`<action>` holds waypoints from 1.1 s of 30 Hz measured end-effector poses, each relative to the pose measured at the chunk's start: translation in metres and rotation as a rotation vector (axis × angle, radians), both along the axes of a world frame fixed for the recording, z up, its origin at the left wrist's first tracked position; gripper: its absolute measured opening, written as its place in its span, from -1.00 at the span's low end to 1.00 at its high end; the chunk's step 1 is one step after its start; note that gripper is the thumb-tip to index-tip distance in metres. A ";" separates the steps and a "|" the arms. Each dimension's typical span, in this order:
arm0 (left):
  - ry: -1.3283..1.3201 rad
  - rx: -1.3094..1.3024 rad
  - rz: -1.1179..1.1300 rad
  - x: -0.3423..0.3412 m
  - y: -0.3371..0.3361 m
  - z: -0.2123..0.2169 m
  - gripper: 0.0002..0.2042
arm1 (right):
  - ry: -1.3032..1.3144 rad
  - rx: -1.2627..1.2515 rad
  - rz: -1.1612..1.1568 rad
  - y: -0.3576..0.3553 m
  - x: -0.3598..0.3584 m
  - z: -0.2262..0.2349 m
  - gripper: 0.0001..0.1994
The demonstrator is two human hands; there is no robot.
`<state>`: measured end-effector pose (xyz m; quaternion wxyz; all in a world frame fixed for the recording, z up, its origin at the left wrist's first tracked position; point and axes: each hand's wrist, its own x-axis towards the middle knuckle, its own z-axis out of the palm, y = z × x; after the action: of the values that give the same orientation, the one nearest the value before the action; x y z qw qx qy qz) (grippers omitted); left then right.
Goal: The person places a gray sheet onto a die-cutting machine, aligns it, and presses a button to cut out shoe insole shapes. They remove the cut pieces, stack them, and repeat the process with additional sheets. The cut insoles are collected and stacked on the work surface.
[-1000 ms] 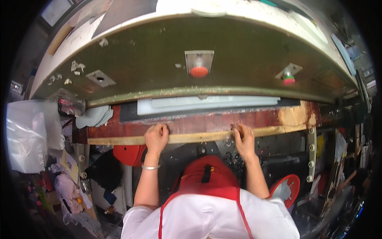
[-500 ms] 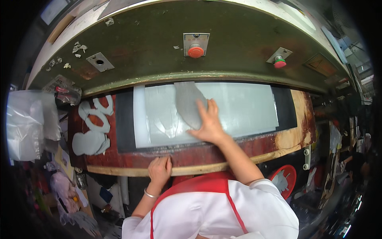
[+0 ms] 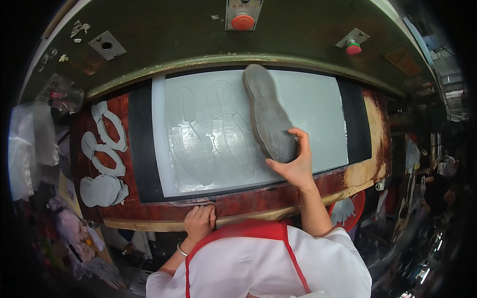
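On the worktop [image 3: 278, 197], over a pale sheet [image 3: 315, 119], a grey sole-shaped block [image 3: 268, 114] points its narrower end away, slightly left, its long axis running front to back. Near right, a red bin [image 3: 365, 199] contains grey pieces [image 3: 343, 211]. The right hand [image 3: 299, 169] grips the block's broad end, thumb and fingers spread; the left hand [image 3: 199, 221] curls narrow at the front edge.

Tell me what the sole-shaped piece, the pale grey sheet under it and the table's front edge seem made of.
Sole-shaped piece: matte, streaked dark grey, possibly metal or plastic, unclear.
Pale grey sheet: probably smooth plastic, from its glossy glare.
Front edge: likely wood, from its tan, patchy surface.
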<state>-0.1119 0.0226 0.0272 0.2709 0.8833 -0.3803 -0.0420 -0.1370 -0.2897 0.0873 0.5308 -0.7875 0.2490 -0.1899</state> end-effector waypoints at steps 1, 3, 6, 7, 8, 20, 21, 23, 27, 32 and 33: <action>-0.016 -0.005 0.002 0.001 -0.002 0.000 -0.96 | 0.082 -0.345 -0.018 -0.004 -0.004 -0.004 -0.17; -0.010 -0.006 0.009 0.004 -0.006 0.002 -0.96 | 0.127 -0.474 -0.009 -0.009 -0.007 -0.015 -0.14; -0.026 -0.008 0.006 0.014 -0.013 0.005 -0.96 | 0.111 -0.500 -0.046 -0.013 0.003 -0.031 -0.10; -0.031 -0.022 0.012 0.018 -0.017 0.006 -0.96 | 0.090 -0.477 -0.063 -0.015 0.008 -0.036 -0.09; -0.033 -0.032 0.013 0.025 -0.020 0.007 -0.96 | 0.094 -0.482 -0.047 -0.020 0.016 -0.039 -0.04; -0.073 -0.093 0.148 0.143 -0.090 0.003 -0.95 | -0.169 -0.654 -0.647 -0.206 0.137 0.044 -0.12; -0.060 -0.088 0.175 0.154 -0.098 0.004 -0.95 | -0.194 -0.724 -0.632 -0.215 0.146 0.047 -0.09; -0.074 -0.084 0.206 0.176 -0.112 0.007 -0.94 | -0.134 -0.736 -0.650 -0.219 0.154 0.043 -0.06; -0.099 -0.058 0.228 0.220 -0.131 0.004 -0.93 | -0.180 -0.753 -0.642 -0.212 0.160 0.028 -0.05; -0.168 -0.109 0.160 0.231 -0.122 -0.013 -0.89 | -0.152 -0.654 -0.606 -0.208 0.138 0.023 -0.02; -0.181 -0.121 0.158 0.232 -0.121 -0.017 -0.86 | -0.132 -0.642 -0.587 -0.204 0.131 0.020 -0.03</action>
<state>0.1199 -0.0989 0.0098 0.2908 0.8926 -0.3345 0.0824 -0.0061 -0.4937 0.1073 0.1975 -0.7947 0.3559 -0.4503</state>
